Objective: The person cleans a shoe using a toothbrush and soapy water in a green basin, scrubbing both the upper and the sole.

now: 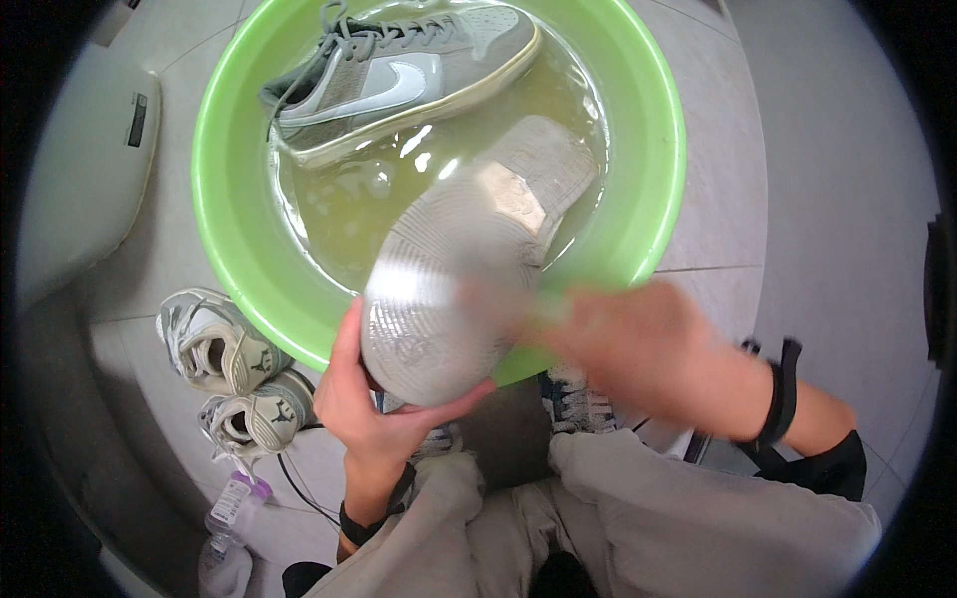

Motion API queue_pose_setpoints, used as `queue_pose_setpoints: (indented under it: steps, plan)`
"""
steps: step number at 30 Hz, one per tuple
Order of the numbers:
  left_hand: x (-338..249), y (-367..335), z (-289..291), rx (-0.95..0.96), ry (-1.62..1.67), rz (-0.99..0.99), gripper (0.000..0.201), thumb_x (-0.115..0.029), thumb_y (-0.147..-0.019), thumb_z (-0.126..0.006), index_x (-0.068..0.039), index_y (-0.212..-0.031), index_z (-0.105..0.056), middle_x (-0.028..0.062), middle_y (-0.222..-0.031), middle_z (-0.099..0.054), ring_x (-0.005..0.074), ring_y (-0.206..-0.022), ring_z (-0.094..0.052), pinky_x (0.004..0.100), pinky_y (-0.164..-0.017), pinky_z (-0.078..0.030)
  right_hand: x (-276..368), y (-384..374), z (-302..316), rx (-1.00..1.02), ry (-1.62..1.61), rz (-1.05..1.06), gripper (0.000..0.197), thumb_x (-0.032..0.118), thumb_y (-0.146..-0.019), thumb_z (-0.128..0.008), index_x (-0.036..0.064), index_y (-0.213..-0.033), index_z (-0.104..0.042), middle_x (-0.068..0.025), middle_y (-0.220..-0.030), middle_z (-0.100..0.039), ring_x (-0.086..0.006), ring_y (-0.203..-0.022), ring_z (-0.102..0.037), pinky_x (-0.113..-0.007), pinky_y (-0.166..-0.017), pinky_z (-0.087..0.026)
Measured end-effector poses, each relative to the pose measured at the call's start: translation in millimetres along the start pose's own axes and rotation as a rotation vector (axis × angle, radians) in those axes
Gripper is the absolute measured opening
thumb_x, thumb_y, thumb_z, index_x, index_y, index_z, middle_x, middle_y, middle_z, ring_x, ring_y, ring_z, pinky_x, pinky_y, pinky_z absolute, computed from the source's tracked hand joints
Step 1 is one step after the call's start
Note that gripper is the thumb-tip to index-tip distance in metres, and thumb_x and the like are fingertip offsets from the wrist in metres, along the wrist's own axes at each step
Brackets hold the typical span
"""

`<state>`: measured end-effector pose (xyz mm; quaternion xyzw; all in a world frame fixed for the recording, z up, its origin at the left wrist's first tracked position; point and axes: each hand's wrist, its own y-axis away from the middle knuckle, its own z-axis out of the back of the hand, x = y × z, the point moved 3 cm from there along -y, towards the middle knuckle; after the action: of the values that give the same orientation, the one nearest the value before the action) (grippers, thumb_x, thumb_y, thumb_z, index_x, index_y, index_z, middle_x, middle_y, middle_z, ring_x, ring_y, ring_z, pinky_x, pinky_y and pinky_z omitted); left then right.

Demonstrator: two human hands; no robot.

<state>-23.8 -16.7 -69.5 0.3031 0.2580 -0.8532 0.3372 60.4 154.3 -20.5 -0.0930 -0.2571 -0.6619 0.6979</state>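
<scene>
My left hand (369, 399) grips a sneaker (419, 289) by its toe end, at the near rim of a green basin (224, 219). The sneaker's ridged, wet sole faces up, and its heel end tilts down toward the water. A pale patch shows on the sole near the heel. My right hand (648, 349), smeared by motion, is closed around the light handle of what looks like a brush (503, 299). The brush's head lies over the middle of the sole, too blurred to make out. Another grey laced sneaker (389, 85) rests on its side in the cloudy yellowish water (339, 214).
Left of the basin, a pair of pale sneakers (224, 344) stands on the tiled floor (713, 219). A clear plastic bottle (227, 558) with a purple cap lies below them. A white rounded fixture (85, 169) borders the left side. My knees are close under the basin.
</scene>
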Motion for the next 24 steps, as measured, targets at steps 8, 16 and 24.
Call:
queue_pose_setpoints:
  steps: [8,16,24]
  plan:
    - [-1.4,-1.5,-0.1,-0.014,0.006,-0.022,0.092,-0.035,-0.04,-0.085,0.007,-0.111,-0.046,0.0148,-0.09,-0.06,0.0209,-0.075,-0.061,0.0284,-0.065,-0.049,-1.5,6.7,2.7,-0.134,-0.03,0.034,0.061,0.004,-0.069,-0.054,0.0251,-0.126,-0.04,-0.0018,-0.058,-0.04,-0.0109,-0.043,-0.045,-0.024,-0.038,-0.04]
    - [-2.9,-0.9,2.1,0.001,-0.039,-0.023,0.093,-0.036,-0.04,-0.085,0.008,-0.112,-0.045,0.0152,-0.093,-0.059,0.0214,-0.076,-0.061,0.0284,-0.066,-0.049,9.7,7.7,10.1,-0.017,0.024,0.056,0.061,0.004,-0.066,-0.056,0.0247,-0.123,-0.045,-0.0018,-0.053,-0.034,-0.0111,-0.041,-0.041,-0.025,-0.036,-0.036]
    - [-0.5,-3.2,1.8,0.028,0.022,-0.025,0.094,-0.037,-0.039,-0.085,0.008,-0.112,-0.045,0.0155,-0.094,-0.059,0.0228,-0.079,-0.061,0.0287,-0.069,-0.049,-17.1,6.2,8.5,-0.097,0.011,-0.048,0.063,0.002,-0.065,-0.055,0.0281,-0.121,-0.047,-0.0006,-0.052,-0.031,-0.0106,-0.039,-0.038,-0.024,-0.036,-0.035]
